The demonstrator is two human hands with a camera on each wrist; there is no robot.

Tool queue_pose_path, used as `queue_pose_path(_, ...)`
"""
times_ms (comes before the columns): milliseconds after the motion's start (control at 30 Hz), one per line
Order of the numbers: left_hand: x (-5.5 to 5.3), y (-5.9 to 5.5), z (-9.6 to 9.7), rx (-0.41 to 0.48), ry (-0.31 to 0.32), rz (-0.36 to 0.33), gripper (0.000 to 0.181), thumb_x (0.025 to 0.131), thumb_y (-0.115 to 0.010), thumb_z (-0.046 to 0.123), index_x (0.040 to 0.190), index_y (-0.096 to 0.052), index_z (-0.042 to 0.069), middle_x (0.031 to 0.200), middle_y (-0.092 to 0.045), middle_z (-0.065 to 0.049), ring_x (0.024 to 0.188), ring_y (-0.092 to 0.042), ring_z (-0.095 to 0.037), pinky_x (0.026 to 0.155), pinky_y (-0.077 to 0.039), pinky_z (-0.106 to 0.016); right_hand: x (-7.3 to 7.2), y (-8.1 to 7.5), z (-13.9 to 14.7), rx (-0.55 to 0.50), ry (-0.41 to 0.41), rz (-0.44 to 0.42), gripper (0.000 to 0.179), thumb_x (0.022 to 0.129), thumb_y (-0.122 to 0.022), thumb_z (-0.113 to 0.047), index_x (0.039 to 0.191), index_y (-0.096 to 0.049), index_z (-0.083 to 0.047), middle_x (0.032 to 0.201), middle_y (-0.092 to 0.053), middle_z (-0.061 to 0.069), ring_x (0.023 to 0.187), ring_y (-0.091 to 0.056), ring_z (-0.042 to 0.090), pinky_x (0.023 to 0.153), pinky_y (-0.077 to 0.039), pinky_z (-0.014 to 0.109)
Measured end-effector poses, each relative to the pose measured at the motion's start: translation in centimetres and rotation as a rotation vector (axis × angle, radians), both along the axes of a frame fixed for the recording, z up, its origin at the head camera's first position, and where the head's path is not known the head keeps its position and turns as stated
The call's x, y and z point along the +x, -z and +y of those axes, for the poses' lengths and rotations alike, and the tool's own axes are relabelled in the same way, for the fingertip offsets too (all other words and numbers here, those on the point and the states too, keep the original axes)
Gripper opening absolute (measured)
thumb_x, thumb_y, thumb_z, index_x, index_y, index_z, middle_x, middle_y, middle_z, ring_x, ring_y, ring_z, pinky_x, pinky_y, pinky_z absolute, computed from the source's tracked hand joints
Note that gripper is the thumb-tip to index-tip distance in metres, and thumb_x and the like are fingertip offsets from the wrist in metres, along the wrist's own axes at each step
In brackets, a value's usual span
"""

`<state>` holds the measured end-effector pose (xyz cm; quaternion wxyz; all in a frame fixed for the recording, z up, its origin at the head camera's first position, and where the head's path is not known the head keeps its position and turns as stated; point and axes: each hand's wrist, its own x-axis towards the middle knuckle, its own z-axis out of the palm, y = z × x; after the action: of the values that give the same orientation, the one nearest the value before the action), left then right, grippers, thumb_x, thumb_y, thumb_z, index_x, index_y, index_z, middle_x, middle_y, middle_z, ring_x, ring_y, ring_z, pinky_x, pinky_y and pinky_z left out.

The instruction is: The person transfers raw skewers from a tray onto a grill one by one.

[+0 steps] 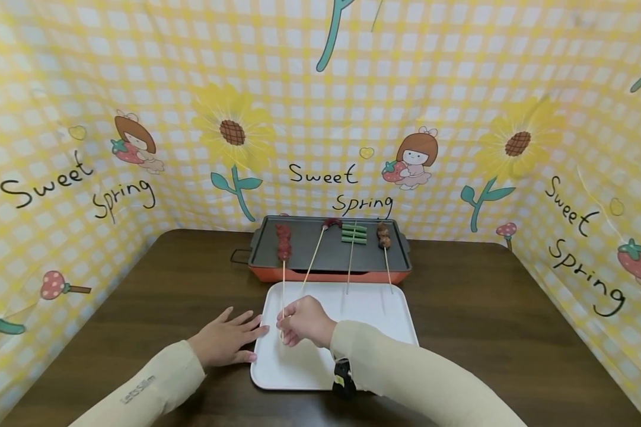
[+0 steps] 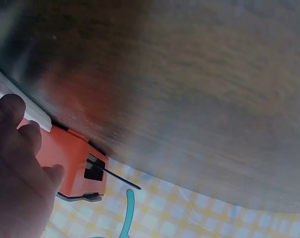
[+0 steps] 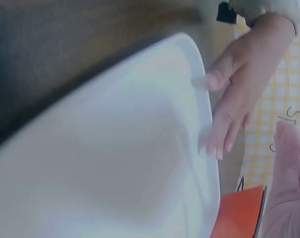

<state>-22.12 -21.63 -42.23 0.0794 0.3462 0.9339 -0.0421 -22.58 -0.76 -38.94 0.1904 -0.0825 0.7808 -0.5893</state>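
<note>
My right hand (image 1: 306,321) pinches the lower stick of a red meat skewer (image 1: 283,242), above the left part of a white tray (image 1: 373,308). The meat end lies over the left side of a dark grill plate (image 1: 370,258). With fingers spread, my left hand (image 1: 225,337) touches the tray's left rim; the right wrist view shows this hand (image 3: 244,79) at that rim too. On the plate also lie a dark-red skewer (image 1: 331,223), a green vegetable skewer (image 1: 354,234) and a browned meat skewer (image 1: 383,237), their sticks pointing towards me.
The grill's orange base (image 1: 331,276) stands right behind the tray, with a wire handle (image 1: 239,256) jutting left. Everything stands on a dark wooden table (image 1: 475,308). A yellow checked cloth (image 1: 320,118) encloses the back and sides.
</note>
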Motion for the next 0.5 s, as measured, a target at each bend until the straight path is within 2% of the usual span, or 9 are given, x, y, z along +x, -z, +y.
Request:
queue_pose_path(233, 0.3, 0.4, -0.7, -0.024, 0.027, 0.069, 0.061, 0.090, -0.051, 0.054, 0.138, -0.053, 0.016, 0.140, -0.051, -0.010, 0.132, -0.042, -0.033, 0.103, -0.027, -0.062, -1.0, -0.6, -0.5, 0.029, 0.006, 0.037, 0.006, 0.085, -0.064, 0.006, 0.081, -0.067, 0.010, 0.055, -0.059, 0.008, 0.042, -0.053, 0.010, 0.048, -0.053, 0.029)
queue_pose_path(500, -0.1, 0.6, 0.0, -0.048, 0.028, 0.087, 0.061, 0.090, -0.051, 0.055, 0.139, -0.052, 0.019, 0.142, -0.050, -0.008, 0.134, -0.040, -0.032, 0.104, -0.026, -0.061, -2.7, -1.6, 0.4, 0.024, 0.046, 0.057, 0.007, 0.086, -0.064, 0.005, 0.086, -0.067, 0.012, 0.057, -0.059, 0.007, 0.044, -0.055, 0.011, 0.050, -0.054, 0.028)
